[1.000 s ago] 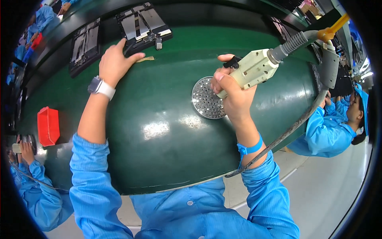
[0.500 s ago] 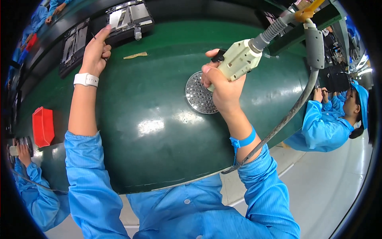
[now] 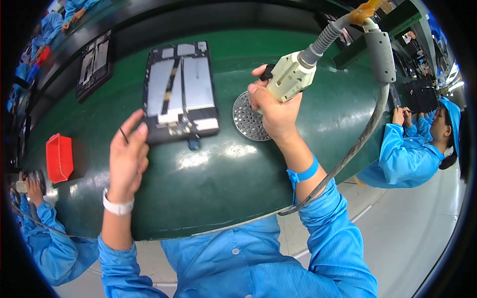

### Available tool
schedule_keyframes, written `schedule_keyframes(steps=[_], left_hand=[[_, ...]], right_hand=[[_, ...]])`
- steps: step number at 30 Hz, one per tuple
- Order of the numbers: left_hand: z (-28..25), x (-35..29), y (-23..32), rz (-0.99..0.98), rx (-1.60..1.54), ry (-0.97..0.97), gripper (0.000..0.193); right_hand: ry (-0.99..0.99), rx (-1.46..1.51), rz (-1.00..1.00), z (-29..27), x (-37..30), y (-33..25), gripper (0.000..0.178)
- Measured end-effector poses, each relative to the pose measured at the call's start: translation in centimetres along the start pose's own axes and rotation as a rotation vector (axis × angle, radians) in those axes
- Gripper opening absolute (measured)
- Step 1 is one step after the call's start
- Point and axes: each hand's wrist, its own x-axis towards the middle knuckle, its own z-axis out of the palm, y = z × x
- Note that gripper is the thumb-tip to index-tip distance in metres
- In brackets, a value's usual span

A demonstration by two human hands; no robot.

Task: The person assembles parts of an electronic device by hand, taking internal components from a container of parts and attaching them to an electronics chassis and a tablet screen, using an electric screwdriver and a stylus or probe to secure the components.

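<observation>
An opened tablet (image 3: 199,82) with its flat silver cells and circuitry exposed is above the green worktop, left of centre, slightly blurred. My left hand (image 3: 128,164), with a white band at its wrist, pinches the tablet's near left corner between thumb and forefinger. A thin dark stick (image 3: 123,134) pokes out from the same hand. My right hand (image 3: 278,111) is wrapped round a cream handheld tool (image 3: 292,75) with a black knob and a grey cable. Below that hand is a round perforated metal disc (image 3: 244,118); whether it joins the tool, I cannot tell.
Another opened tablet (image 3: 94,64) lies at the far left, by the dark rail. A red bin (image 3: 59,158) stands at the left. The thick grey cable (image 3: 370,121) hangs down past my right forearm. Co-workers in blue (image 3: 407,154) are at both sides.
My left hand has drawn the tablet from the far rail toward me and to the right. The yellowish strip on the worktop is now covered. My right hand has barely moved.
</observation>
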Motion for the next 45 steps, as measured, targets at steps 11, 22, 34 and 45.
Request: schedule_keyframes(steps=[11,22,34,45], left_hand=[[0.6,-2.8,0.0,1.232,1.25,-0.268,0.018],[4.3,0.4,-0.7,1.429,1.3,-0.67,0.024],[7.3,-0.3,-1.9,1.027,0.891,-0.298,0.023],[8.3,-0.9,-1.4,1.023,1.185,-0.251,0.014]], right_hand=[[-0.015,0.019,-0.011,0.6,-0.2,-1.4,0.033],[-0.048,-0.062,-0.038,0.9,-0.5,-2.3,0.035],[-0.055,-0.037,-0.047,1.2,-0.6,-2.2,0.037],[-0.063,-0.025,-0.013,1.3,-0.5,-2.2,0.037]])
